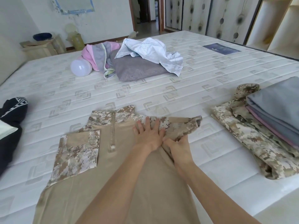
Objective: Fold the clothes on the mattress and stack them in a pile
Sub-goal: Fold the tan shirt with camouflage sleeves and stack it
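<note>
A tan shirt with camouflage sleeves and a zip collar (103,159) lies flat on the white mattress (145,88) in front of me. Its left sleeve is folded in over the chest. My left hand (148,135) presses flat on the right shoulder, fingers spread. Beside it, my right hand (179,147) pinches the fabric of the right sleeve, which stretches out to the right. At the right edge sits a pile of folded clothes (267,126): camouflage trousers at the bottom, grey and mauve pieces on top.
A dark garment with a checked band (11,126) lies at the left edge. Further back are a grey cushion (139,68), a crumpled white cloth (153,50), a pink and grey garment (98,54) and a white bulb-shaped lamp (80,67).
</note>
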